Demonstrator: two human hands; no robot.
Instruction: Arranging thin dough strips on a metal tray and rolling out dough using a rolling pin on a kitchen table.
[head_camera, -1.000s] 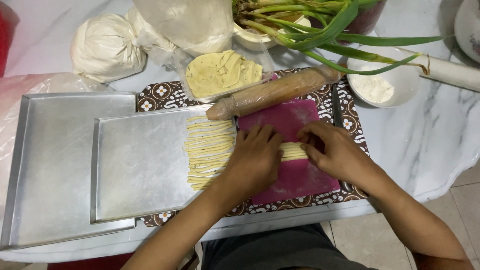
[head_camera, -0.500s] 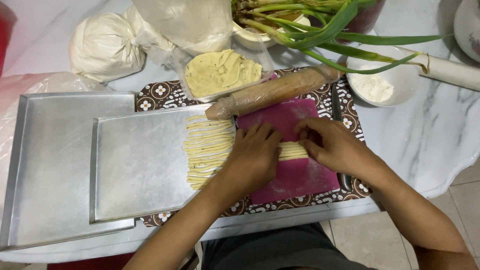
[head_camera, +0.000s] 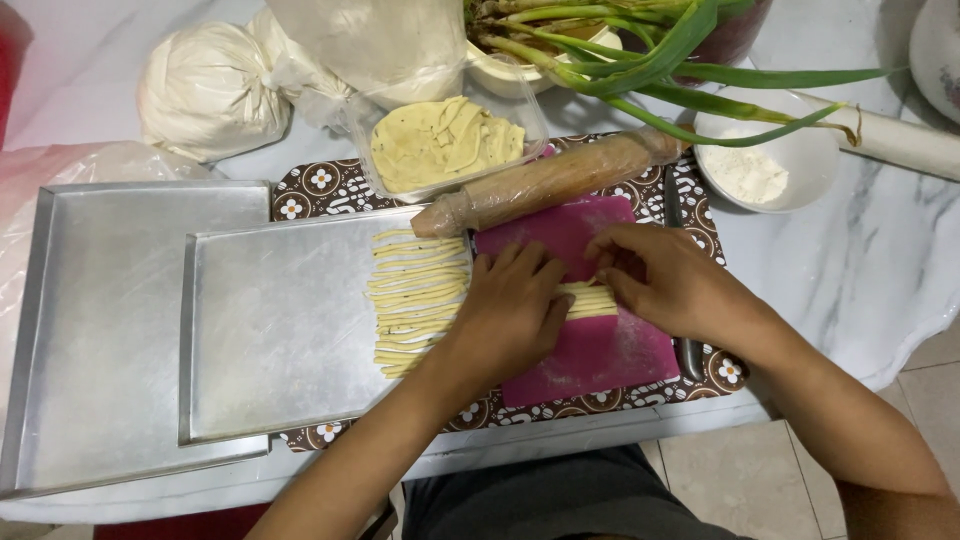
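left hand (head_camera: 515, 310): lies flat, fingers together, pressing on the near end of a small bundle of dough strips (head_camera: 588, 300) on the magenta cutting mat (head_camera: 590, 355); grips nothing.
right hand (head_camera: 665, 280): fingers curled down over the far end of the same bundle, touching it; whether it pinches the strips i cannot tell.
dough strips laid out: a row of pale strips (head_camera: 415, 300) lies across the right edge of the small metal tray (head_camera: 280, 340), just beside the left hand.
in the way: a wooden rolling pin (head_camera: 550, 182) wrapped in film rests at a slant along the mat's far edge, close to both hands.
other things: a clear tub of flat dough sheets (head_camera: 440, 145) behind the pin; a white bowl of flour (head_camera: 765, 160) to the right; green onions (head_camera: 660, 55) across the far side; tied white bags (head_camera: 210, 90) at far left; a large metal tray (head_camera: 110, 320) under the small one.
surface: a brown patterned tray (head_camera: 320, 182) under the mat, on a white marble-look table (head_camera: 860, 270); tiled floor (head_camera: 740, 470) below.
change: against the earlier frames the hands have barely shifted, and the bundle and the trays sit as before.
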